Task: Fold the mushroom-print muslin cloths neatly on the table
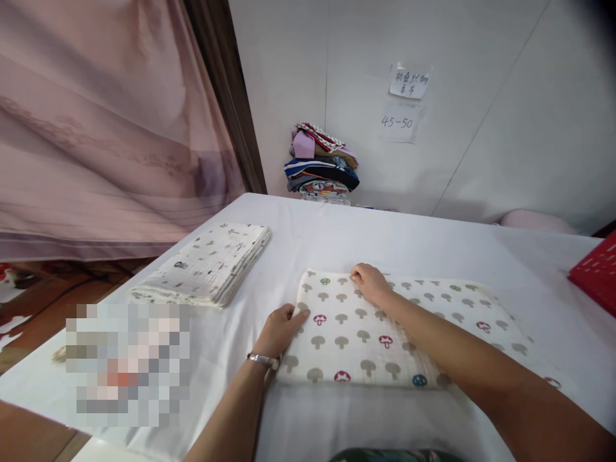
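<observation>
A white cloth printed with mushrooms [363, 337] lies folded into a long rectangle in front of me. My left hand [279, 330] grips its left edge, thumb on top and the other fingers curled by the side. Across the cloth reaches my right arm, and my right hand [369, 282] pinches the far edge, fingertips closed on the fabric. The right end of the cloth is partly covered by my forearm.
A folded white cloth with small prints [206, 263] rests at the table's left. Beside it is a pixelated patch. A red basket [597, 273] stands at the right edge. Behind the white table [385, 237] rises a stack of folded fabrics [321, 168]; a pink curtain [110, 128] hangs left.
</observation>
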A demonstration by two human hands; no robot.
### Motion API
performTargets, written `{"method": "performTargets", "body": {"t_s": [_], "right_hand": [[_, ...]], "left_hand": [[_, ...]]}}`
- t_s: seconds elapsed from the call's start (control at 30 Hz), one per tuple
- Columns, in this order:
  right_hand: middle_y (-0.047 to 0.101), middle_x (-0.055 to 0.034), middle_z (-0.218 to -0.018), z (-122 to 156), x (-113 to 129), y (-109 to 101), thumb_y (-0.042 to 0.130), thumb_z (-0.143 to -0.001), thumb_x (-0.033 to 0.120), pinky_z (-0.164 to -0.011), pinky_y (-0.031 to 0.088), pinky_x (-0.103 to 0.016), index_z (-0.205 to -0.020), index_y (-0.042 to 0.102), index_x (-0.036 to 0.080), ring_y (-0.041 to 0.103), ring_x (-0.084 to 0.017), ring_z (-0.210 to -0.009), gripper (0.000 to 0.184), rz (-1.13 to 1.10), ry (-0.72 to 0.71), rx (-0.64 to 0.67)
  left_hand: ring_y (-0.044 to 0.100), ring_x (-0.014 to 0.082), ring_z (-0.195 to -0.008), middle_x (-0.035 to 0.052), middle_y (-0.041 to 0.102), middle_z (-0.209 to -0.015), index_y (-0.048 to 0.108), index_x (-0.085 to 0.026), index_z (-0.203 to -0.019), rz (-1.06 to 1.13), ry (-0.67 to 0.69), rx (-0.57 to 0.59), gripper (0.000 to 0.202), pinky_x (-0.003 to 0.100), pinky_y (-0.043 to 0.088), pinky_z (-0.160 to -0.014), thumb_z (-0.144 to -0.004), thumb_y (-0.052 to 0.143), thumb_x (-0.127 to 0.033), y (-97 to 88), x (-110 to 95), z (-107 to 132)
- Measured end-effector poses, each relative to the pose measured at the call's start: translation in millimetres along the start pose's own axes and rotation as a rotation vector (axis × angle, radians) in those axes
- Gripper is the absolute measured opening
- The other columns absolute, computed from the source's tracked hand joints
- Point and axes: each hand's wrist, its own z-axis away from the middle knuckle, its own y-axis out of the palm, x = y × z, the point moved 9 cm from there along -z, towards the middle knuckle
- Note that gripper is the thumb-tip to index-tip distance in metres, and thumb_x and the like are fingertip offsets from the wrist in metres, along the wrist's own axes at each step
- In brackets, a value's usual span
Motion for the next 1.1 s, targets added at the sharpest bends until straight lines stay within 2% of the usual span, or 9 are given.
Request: {"method": "performTargets", "body": {"t_s": [0.2, 0.3, 0.4, 0.47, 0.6, 0.8, 0.97, 1.1], "right_hand": [[0.062, -0.0046, -0.087, -2.7, 2.7, -2.6, 0.042, -0.086, 0.015, -0.078, 0.037, -0.029, -0.085, 0.059, 0.018, 0.054, -0.017, -0.084, 0.017, 0.046, 0.012, 0.013], [0.062, -0.0076, -0.104, 2.8, 9.0, -3.5, 0.043, -0.086, 0.019, -0.088, 0.035, -0.034, -0.099, 0.059, 0.018, 0.052, -0.020, -0.101, 0.020, 0.068, -0.004, 0.011], [0.046, -0.0099, -0.134, 14.4, 25.1, 1.0, 0.043, -0.088, 0.027, -0.102, 0.023, -0.040, -0.123, 0.048, 0.017, 0.033, -0.023, -0.126, 0.037, 0.094, -0.089, 0.009], [0.035, -0.0094, -0.142, 21.3, 36.8, 10.7, 0.038, -0.090, 0.037, -0.106, 0.016, -0.043, -0.132, 0.040, 0.017, 0.023, -0.023, -0.133, 0.047, 0.104, -0.154, 0.069], [0.029, -0.0084, -0.146, 25.4, 45.5, 23.2, 0.030, -0.091, 0.049, -0.108, 0.013, -0.047, -0.137, 0.035, 0.019, 0.018, -0.024, -0.136, 0.055, 0.094, -0.147, 0.212], [0.021, -0.0105, -0.149, 46.8, 56.6, 9.5, 0.026, -0.090, 0.054, -0.109, 0.007, -0.047, -0.140, 0.029, 0.016, 0.010, -0.025, -0.137, 0.063, 0.102, -0.140, 0.147], [0.018, -0.0096, -0.150, 61.7, 60.4, 19.8, 0.024, -0.089, 0.058, -0.109, 0.005, -0.047, -0.141, 0.028, 0.016, 0.009, -0.025, -0.137, 0.067, 0.058, -0.139, 0.228], [0.019, -0.0089, -0.149, 61.4, 53.2, 10.6, 0.023, -0.089, 0.058, -0.109, 0.007, -0.044, -0.141, 0.028, 0.016, 0.010, -0.023, -0.138, 0.067, -0.021, -0.071, 0.261]], "left_hand": [[0.049, 0.0145, -0.055, -0.0017, 0.051, -0.054, 0.052, -0.017, -0.061, -0.040, 0.005, -0.003, 0.042, 0.023, 0.032, -0.048, -0.067, 0.055, -0.058, -1.2, -3.2, 1.4], [0.049, 0.0143, -0.056, -0.0021, 0.051, -0.054, 0.052, -0.017, -0.062, -0.034, 0.013, -0.005, 0.043, 0.022, 0.032, -0.048, -0.067, 0.054, -0.059, -1.2, -3.4, 1.3], [0.047, 0.0137, -0.054, -0.0024, 0.050, -0.053, 0.052, -0.017, -0.062, -0.025, 0.020, -0.014, 0.044, 0.022, 0.031, -0.048, -0.066, 0.055, -0.061, -1.3, -1.0, -1.0], [0.047, 0.0135, -0.053, -0.0026, 0.050, -0.052, 0.052, -0.017, -0.062, -0.028, 0.020, -0.006, 0.045, 0.022, 0.031, -0.047, -0.066, 0.054, -0.061, 0.1, 1.4, -3.2], [0.048, 0.0139, -0.054, -0.0026, 0.050, -0.053, 0.052, -0.017, -0.063, -0.038, 0.007, 0.002, 0.046, 0.022, 0.031, -0.047, -0.066, 0.053, -0.063, 1.2, 4.3, -5.5], [0.048, 0.0138, -0.054, -0.0024, 0.051, -0.052, 0.052, -0.017, -0.062, -0.056, 0.018, -0.016, 0.045, 0.022, 0.031, -0.048, -0.067, 0.052, -0.061, -2.3, -3.5, -1.1], [0.049, 0.0149, -0.056, -0.0018, 0.051, -0.053, 0.052, -0.017, -0.060, -0.059, 0.029, -0.025, 0.044, 0.022, 0.032, -0.050, -0.065, 0.053, -0.061, -4.3, -8.6, 0.0], [0.049, 0.0153, -0.056, -0.0019, 0.049, -0.051, 0.049, -0.018, -0.056, -0.111, 0.037, -0.057, 0.044, 0.023, 0.032, -0.050, -0.066, 0.052, -0.060, -7.2, -8.0, -2.5]]}}
